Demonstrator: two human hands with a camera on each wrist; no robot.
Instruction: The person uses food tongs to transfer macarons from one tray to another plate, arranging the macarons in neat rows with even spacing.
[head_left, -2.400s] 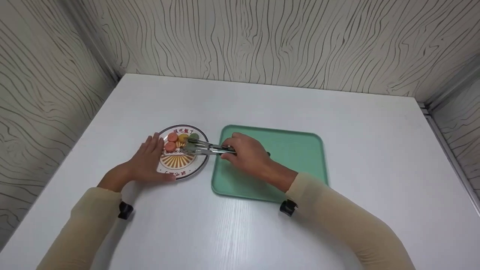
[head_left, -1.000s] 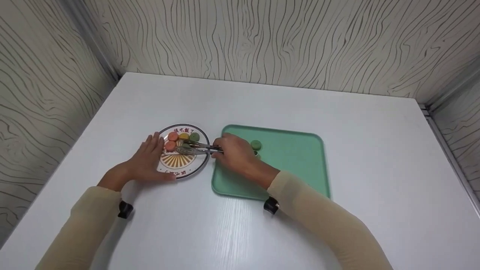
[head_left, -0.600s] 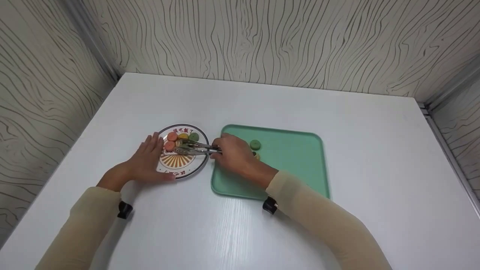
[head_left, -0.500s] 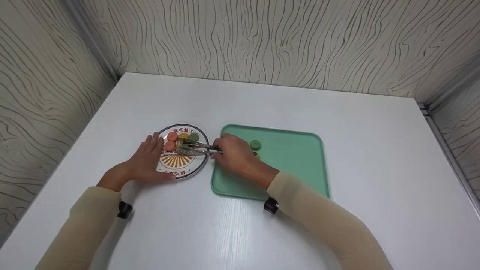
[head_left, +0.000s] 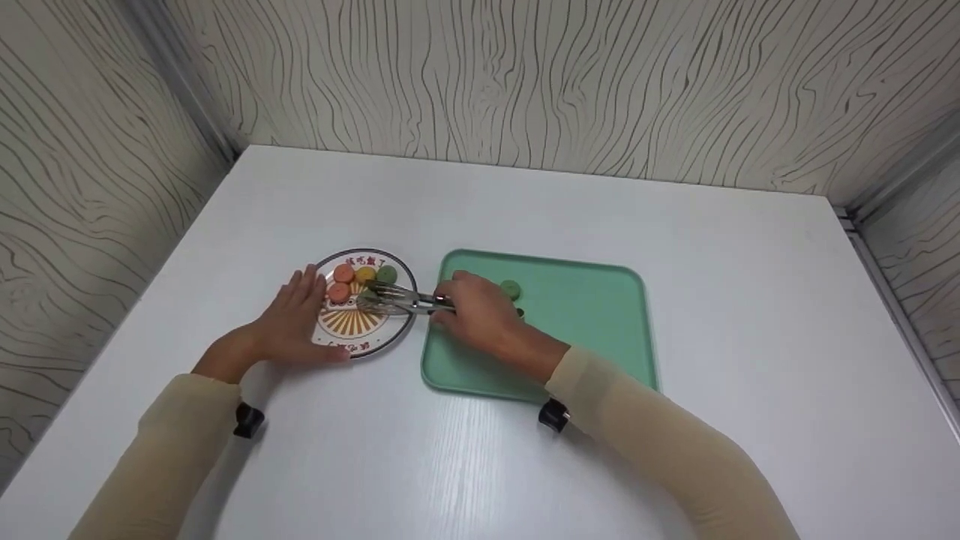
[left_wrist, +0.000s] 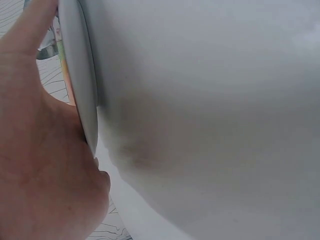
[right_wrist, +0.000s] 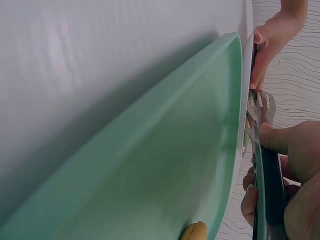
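Note:
My right hand (head_left: 480, 311) grips the dark handle of metal tongs (head_left: 424, 298) above the tray's left side. The slotted tong heads are spread apart over the plate (head_left: 382, 334), around a green macaron (head_left: 367, 298) that they partly cover. Two orange macarons (head_left: 341, 282), a yellow one (head_left: 365, 275) and another green one (head_left: 386, 274) lie close together in the plate's upper half. My left hand (head_left: 289, 322) rests against the plate's left rim, fingers extended and thumb spread along the near edge. In the left wrist view the plate's underside edge (left_wrist: 82, 75) shows beside the palm.
A green tray (head_left: 592, 330) lies right of the plate. On it sits a green macaron (head_left: 511, 289) behind my right hand; a yellow-tan macaron (right_wrist: 195, 231) shows in the right wrist view. Patterned wall panels (head_left: 510, 82) stand behind the white table (head_left: 352, 450).
My right hand moved left with the tongs, then slightly back right in the last half second. The tong heads now show wider apart around the green macaron. My left hand stayed put.

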